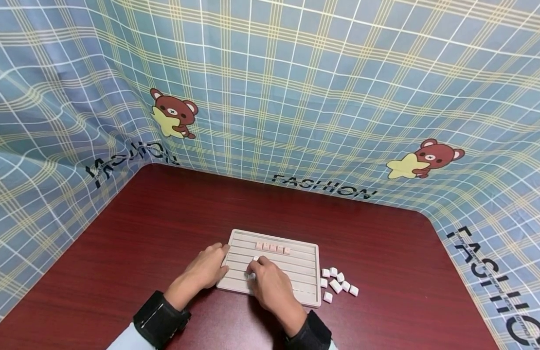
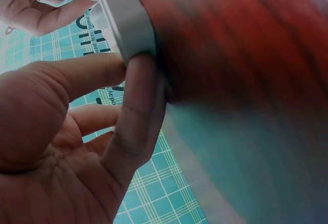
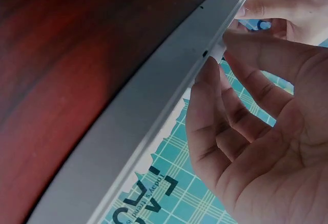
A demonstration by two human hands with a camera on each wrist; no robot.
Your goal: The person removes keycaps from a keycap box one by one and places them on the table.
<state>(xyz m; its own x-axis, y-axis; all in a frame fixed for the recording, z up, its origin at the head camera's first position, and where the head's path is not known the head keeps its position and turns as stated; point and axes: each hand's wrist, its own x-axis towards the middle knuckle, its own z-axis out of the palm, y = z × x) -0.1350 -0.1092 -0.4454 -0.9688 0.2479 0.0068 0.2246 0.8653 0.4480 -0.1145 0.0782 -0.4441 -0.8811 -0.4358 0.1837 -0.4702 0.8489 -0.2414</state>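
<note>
A pale tray (image 1: 302, 272) with long parallel ridges lies on the dark red table. My left hand (image 1: 207, 266) holds its left edge; in the left wrist view the thumb and fingers (image 2: 136, 98) meet the tray's corner (image 2: 138, 34). Over the tray's lower middle, my right hand (image 1: 272, 284) pinches a small white tile (image 3: 218, 52) between thumb and finger, mostly hidden by the fingers. Another bit of white (image 1: 256, 258) shows just beyond the fingertips. Several pinkish tiles (image 1: 273, 248) stand in a row near the tray's far side.
Several loose white tiles (image 1: 335, 286) lie scattered on the table just right of the tray. The red table (image 1: 165, 209) stretches around it, bordered at the back and sides by a blue checked cloth (image 1: 270, 97) with printed bears. Both wrists wear black bands (image 1: 160, 318).
</note>
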